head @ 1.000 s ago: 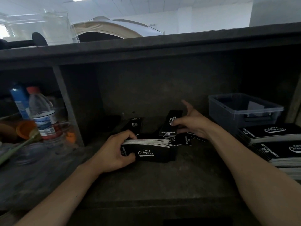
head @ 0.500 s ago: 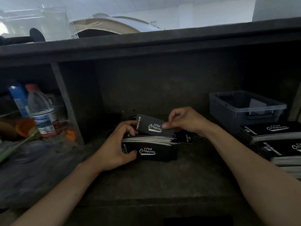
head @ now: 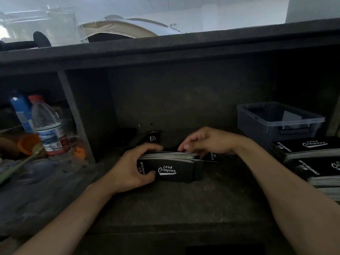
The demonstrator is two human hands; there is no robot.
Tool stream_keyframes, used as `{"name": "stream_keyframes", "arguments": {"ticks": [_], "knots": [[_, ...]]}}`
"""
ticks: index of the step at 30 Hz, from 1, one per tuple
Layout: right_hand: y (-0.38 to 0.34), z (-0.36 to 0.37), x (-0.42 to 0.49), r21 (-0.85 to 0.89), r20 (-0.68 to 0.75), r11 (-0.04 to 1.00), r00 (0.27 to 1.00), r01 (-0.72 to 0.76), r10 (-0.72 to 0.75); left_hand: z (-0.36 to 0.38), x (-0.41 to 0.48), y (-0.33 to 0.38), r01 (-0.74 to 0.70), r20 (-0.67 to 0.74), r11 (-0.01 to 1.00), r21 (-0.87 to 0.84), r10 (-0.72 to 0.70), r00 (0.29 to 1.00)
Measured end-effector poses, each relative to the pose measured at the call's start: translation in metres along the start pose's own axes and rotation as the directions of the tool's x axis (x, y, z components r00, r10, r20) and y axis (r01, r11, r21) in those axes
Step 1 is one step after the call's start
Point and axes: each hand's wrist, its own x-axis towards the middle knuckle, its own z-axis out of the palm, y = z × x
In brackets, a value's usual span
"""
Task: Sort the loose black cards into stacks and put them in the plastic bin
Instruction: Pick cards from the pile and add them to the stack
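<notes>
Down goes the card the right hand [head: 207, 142] was carrying half a second ago. It has joined the stack [head: 171, 169], and that hand now sits curled over the stack's far right corner.

Nearest in, both bare forearms reach over the worn, dull shelf board [head: 174, 205], with open board between them. Next, the left hand [head: 132, 168] grips the stack's left end, thumb on the near face and fingers wrapped over the top to the far side. The right fingertips touch the white card edges, but whether they pinch anything is hidden, so that one cannot be called.

The stack stands on its long edge mid-shelf, matte black, with white "Club Camping" script facing near. Just right of it, under the right wrist, loose cards [head: 211, 157] lie flat. A leaning card [head: 154, 138] stands just beyond the left fingers.

On the right, finished piles [head: 309, 146] of black cards crowd the edge. Beyond them sits the plastic bin [head: 257, 126], translucent grey, rectangular and rimmed. To the left, past an upright divider [head: 75, 116], stands a clear water bottle [head: 47, 126].
</notes>
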Motion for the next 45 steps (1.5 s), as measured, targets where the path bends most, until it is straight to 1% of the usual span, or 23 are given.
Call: {"name": "stream_keyframes", "arguments": {"ticks": [1, 2, 3, 4, 5, 6, 7, 9, 12, 14, 15, 18, 19, 20, 23, 25, 26, 30, 34, 37, 41, 45], "knots": [[0.001, -0.001, 0.002, 0.016, -0.098, 1.000, 0.995, 0.005, -0.004, 0.000, 0.000, 0.001, 0.002, 0.004, 1.000, 0.001, -0.002, 1.000], [0.006, -0.006, 0.005, -0.019, -0.226, 1.000, 0.974, 0.013, -0.017, 0.000, -0.001, 0.001, 0.009, 0.010, 1.000, -0.005, -0.009, 1.000], [0.012, -0.012, 0.006, -0.117, -0.329, 0.993, 0.943, 0.000, -0.038, 0.000, -0.001, 0.001, 0.013, 0.017, 1.000, -0.011, -0.013, 1.000], [0.017, -0.018, 0.007, -0.258, -0.363, 0.965, 0.930, -0.053, -0.047, 0.000, -0.001, 0.002, 0.015, 0.022, 1.000, -0.012, -0.015, 1.000], [0.022, -0.020, 0.007, -0.378, -0.338, 0.918, 0.941, -0.120, -0.016, 0.000, -0.001, 0.003, 0.017, 0.024, 1.000, -0.008, -0.017, 1.000], [0.025, -0.019, 0.007, -0.445, -0.291, 0.879, 0.956, -0.173, 0.040, 0.000, -0.001, 0.003, 0.018, 0.022, 1.000, -0.003, -0.018, 1.000], [0.028, -0.017, 0.009, -0.450, -0.263, 0.869, 0.961, -0.204, 0.089, 0.000, -0.001, 0.003, 0.017, 0.015, 1.000, 0.005, -0.017, 1.000], [0.031, -0.014, 0.014, -0.387, -0.271, 0.894, 0.954, -0.226, 0.124, 0.000, 0.000, 0.002, 0.017, 0.003, 1.000, 0.020, -0.017, 1.000], [0.027, -0.015, 0.013, -0.305, -0.276, 0.928, 0.952, -0.215, 0.130, 0.001, -0.001, 0.001, 0.027, 0.010, 1.000, 0.007, -0.027, 1.000], [0.020, -0.019, 0.007, -0.162, -0.297, 0.975, 0.950, -0.154, 0.100, 0.001, -0.001, 0.001, 0.027, 0.020, 1.000, 0.004, -0.027, 0.999], [0.017, -0.021, 0.004, -0.072, -0.341, 0.991, 0.937, -0.109, 0.079, 0.001, -0.001, 0.001, 0.019, 0.026, 1.000, 0.004, -0.019, 0.999], [0.008, -0.024, -0.001, 0.159, -0.469, 0.987, 0.881, 0.017, 0.060, 0.001, 0.000, 0.001, 0.015, 0.032, 1.000, 0.025, -0.016, 0.999], [0.007, -0.024, 0.000, 0.177, -0.477, 0.984, 0.877, 0.024, 0.065, 0.001, 0.000, 0.001, 0.020, 0.024, 0.999, 0.033, -0.021, 0.999], [0.006, -0.021, 0.001, 0.149, -0.467, 0.989, 0.882, 0.003, 0.068, 0.001, 0.000, 0.002, 0.023, 0.017, 0.999, 0.038, -0.024, 1.000], [0.009, -0.009, 0.008, -0.026, -0.391, 0.996, 0.918, -0.088, 0.071, 0.002, 0.000, 0.001, 0.029, 0.001, 0.998, 0.049, -0.029, 1.000], [0.011, -0.001, 0.012, -0.052, -0.345, 0.995, 0.936, -0.090, 0.067, 0.002, 0.000, 0.001, 0.033, -0.001, 0.998, 0.057, -0.033, 0.999], [0.011, 0.002, 0.012, -0.025, -0.335, 0.997, 0.941, -0.070, 0.058, 0.002, 0.000, 0.000, 0.034, 0.000, 0.998, 0.058, -0.034, 0.999], [0.007, -0.002, 0.004, 0.178, -0.308, 0.984, 0.951, 0.033, 0.024, 0.002, 0.000, 0.001, 0.031, -0.006, 0.998, 0.055, -0.031, 1.000], [0.000, -0.005, 0.000, 0.305, -0.276, 0.949, 0.961, 0.075, 0.013, 0.001, 0.002, 0.001, -0.014, -0.005, 0.999, 0.052, 0.015, 1.000], [-0.003, -0.003, -0.001, 0.346, -0.257, 0.935, 0.966, 0.078, 0.014, 0.002, 0.002, -0.001, -0.011, 0.001, 0.999, 0.043, 0.011, 1.000], [-0.001, -0.005, -0.001, 0.372, -0.248, 0.923, 0.969, 0.098, -0.003, 0.003, 0.001, -0.002, 0.046, 0.001, 0.999, -0.025, -0.046, 0.999], [-0.003, -0.004, 0.000, 0.391, -0.247, 0.917, 0.969, 0.074, 0.027, 0.002, 0.000, -0.001, 0.061, -0.014, 0.998, -0.018, -0.062, 0.998]]}}
